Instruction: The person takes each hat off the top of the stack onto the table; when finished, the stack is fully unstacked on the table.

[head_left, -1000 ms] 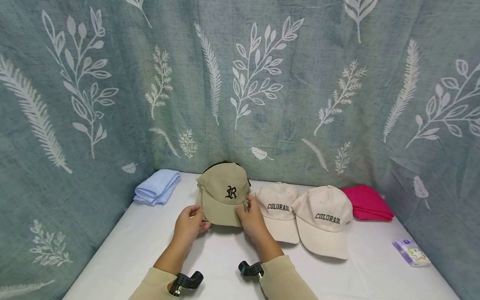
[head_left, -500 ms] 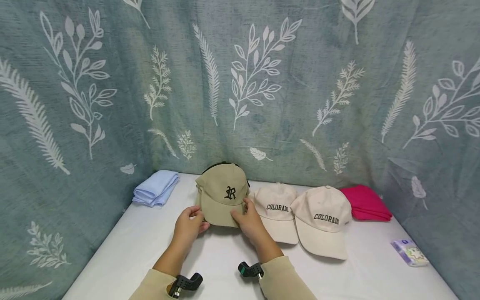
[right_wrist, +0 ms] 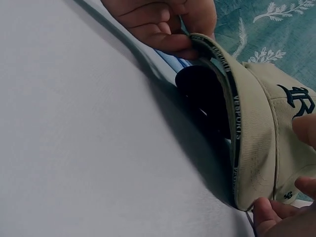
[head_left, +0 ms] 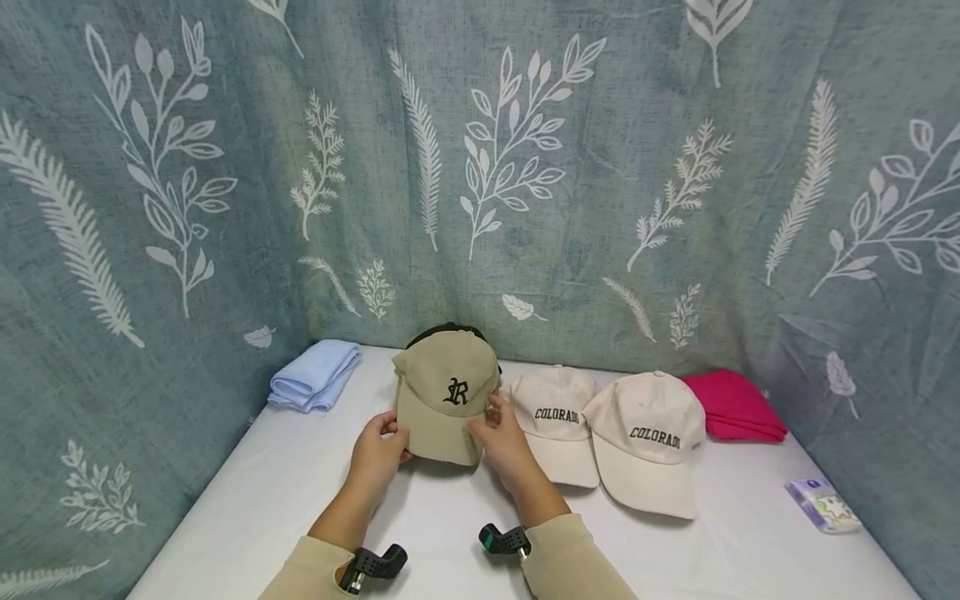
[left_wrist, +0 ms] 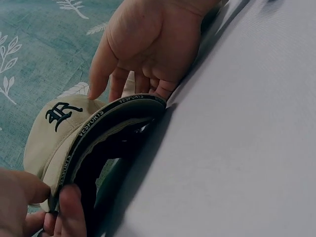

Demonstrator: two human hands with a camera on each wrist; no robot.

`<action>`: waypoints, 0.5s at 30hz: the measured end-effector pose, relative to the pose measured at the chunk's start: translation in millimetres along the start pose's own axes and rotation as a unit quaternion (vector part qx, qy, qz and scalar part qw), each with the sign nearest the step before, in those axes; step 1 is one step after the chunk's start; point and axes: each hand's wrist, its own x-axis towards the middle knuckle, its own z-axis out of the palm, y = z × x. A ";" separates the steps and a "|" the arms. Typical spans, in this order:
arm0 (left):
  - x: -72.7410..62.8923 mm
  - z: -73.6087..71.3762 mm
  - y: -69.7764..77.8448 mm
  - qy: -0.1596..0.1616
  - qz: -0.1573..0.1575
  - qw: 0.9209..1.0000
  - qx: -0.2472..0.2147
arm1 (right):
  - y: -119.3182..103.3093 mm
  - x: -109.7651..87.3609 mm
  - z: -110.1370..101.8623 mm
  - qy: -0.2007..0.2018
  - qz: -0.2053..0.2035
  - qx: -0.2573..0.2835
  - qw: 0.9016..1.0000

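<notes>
A khaki baseball cap with a dark embroidered R stands at the back of the white table, brim toward me. My left hand pinches the left edge of its brim, thumb on top and fingers underneath. My right hand holds the brim's right edge, the thumb on its upper face. The left wrist view shows lettered dark trim along the brim edge and a dark hollow beneath. Behind the crown a black curved edge shows; what it belongs to is mostly hidden.
Two cream caps lettered COLORADO sit right of my right hand, the nearer one overlapping the other. Folded red cloth lies behind them. A small purple-and-white packet lies far right, and folded light-blue cloth back left.
The khaki cap has tipped and shifted slightly toward me, its brim now lower. My left thumb has come onto the top of the brim. The other caps and cloths have not moved.
</notes>
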 end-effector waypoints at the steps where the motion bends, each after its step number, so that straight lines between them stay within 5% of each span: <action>1: -0.1 -0.1 -0.3 0.000 -0.001 1.000 0.001 | 0.1 -0.3 -0.6 0.000 0.003 0.006 1.000; 15: -0.5 -4.5 -1.5 0.012 -0.007 1.000 0.005 | 4.0 0.4 0.1 0.011 0.001 0.039 0.999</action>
